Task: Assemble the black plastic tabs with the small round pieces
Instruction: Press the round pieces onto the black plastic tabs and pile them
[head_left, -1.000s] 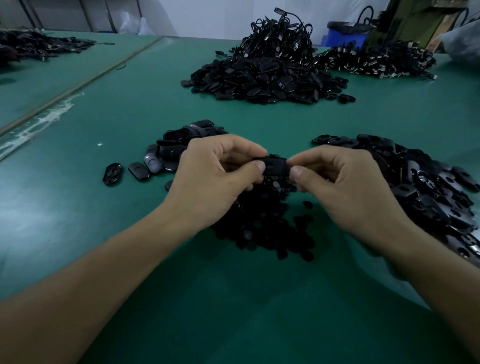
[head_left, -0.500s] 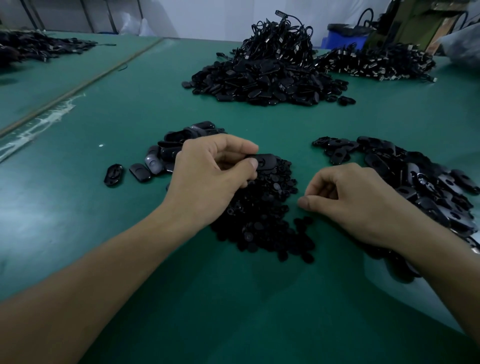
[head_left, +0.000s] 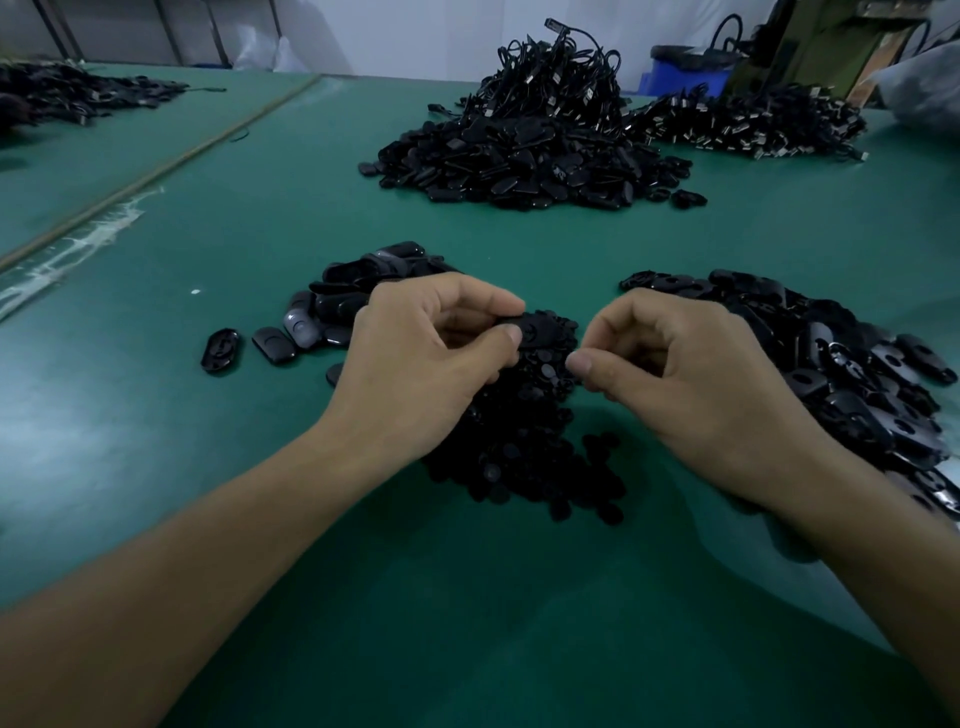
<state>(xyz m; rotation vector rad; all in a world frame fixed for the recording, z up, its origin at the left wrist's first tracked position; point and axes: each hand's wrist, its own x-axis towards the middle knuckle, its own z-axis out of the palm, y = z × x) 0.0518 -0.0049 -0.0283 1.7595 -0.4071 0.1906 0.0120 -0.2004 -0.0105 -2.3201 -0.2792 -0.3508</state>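
Note:
My left hand (head_left: 426, 353) pinches a black plastic tab (head_left: 537, 330) between thumb and fingers, holding it just above a heap of small round pieces (head_left: 524, 457) on the green table (head_left: 208, 467). Just to the right, my right hand (head_left: 691, 374) is curled with its thumb pressed against the forefinger. It pinches a small round piece that is almost wholly hidden. The two hands are a short gap apart. A pile of loose black tabs (head_left: 841, 364) lies under and beyond my right wrist.
A small group of tabs (head_left: 343, 306) lies left of my left hand, with a single tab (head_left: 221, 349) farther left. At the back are a large mound of black parts (head_left: 519, 161), tangled cables (head_left: 556, 78), a second cable pile (head_left: 753, 122) and a blue bin (head_left: 680, 73).
My right hand let go of the tab, dropped to the heap of round pieces, and has now risen back toward the tab with its fingers pinched. The left hand kept hold of the tab.

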